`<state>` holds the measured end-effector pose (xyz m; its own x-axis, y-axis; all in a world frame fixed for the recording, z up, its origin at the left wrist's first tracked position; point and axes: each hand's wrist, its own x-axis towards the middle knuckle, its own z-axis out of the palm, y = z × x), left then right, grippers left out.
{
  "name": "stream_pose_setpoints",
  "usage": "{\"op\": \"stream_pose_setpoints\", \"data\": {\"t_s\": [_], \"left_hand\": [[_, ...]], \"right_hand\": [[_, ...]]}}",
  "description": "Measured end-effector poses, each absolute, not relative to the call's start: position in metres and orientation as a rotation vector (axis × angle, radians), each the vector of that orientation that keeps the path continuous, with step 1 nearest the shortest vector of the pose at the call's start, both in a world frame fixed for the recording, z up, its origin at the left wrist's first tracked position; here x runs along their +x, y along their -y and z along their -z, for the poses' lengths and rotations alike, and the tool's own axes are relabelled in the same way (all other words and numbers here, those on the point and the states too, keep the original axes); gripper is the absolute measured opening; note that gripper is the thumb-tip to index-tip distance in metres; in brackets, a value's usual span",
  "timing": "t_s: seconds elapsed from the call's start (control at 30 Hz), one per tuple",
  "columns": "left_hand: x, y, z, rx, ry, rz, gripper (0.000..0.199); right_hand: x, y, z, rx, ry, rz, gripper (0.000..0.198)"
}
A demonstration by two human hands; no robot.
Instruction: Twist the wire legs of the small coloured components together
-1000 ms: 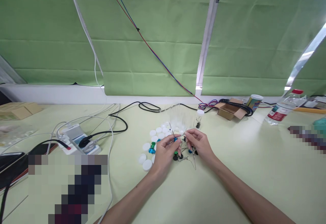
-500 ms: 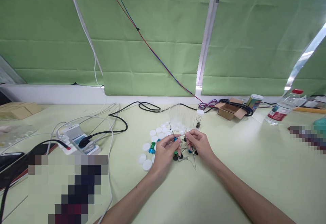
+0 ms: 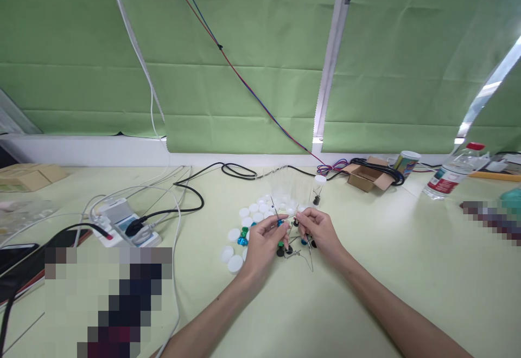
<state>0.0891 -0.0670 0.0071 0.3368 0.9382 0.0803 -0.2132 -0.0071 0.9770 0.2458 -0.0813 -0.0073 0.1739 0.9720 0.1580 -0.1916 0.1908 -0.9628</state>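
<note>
My left hand (image 3: 262,241) is closed in a pinch on a small blue piece (image 3: 279,222) with a thin metal rod rising from it. Close beside it, my right hand (image 3: 319,229) pinches a thin metal wire piece whose details are too small to make out. Under and between the fingers lie black round knobs (image 3: 280,252), blue and green bits, and bent metal wires (image 3: 311,263). Left of my left hand are a green and blue piece (image 3: 243,237) and several white round caps (image 3: 235,263). Clear tubes (image 3: 285,181) stand just beyond my hands.
A white-capped clear vial (image 3: 320,180) holds a dark piece and wire. Behind it are an open cardboard box (image 3: 364,179), coiled black cable and a can (image 3: 407,164). A water bottle (image 3: 451,176) stands right. Left sit a power strip (image 3: 122,228) and tangled cords.
Almost nothing differs; both hands keep their pinches in the same place, with only very slight finger movement.
</note>
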Motion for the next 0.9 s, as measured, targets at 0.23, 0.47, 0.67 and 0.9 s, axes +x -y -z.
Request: {"op": "stream_pose_setpoints", "data": {"t_s": [0.23, 0.47, 0.67, 0.9], "left_hand": [[0.0908, 0.0658, -0.0074, 1.248, -0.778, -1.063, 0.032], [0.0895, 0.0654, -0.0060, 1.344, -0.783, -1.055, 0.029], [0.0910, 0.0654, -0.0029, 1.415, -0.759, -1.065, 0.025], [0.0918, 0.0654, -0.0039, 1.429, -0.766, -1.063, 0.023]], "right_hand": [[0.2471, 0.0808, 0.0109, -0.952, 1.027, -1.076, 0.037], [0.2470, 0.0805, 0.0089, -0.933, 1.002, -1.092, 0.038], [0.2480, 0.0816, 0.0083, -0.931, 0.981, -1.113, 0.037], [0.2476, 0.0802, 0.0104, -0.918, 0.967, -1.109, 0.037]]}}
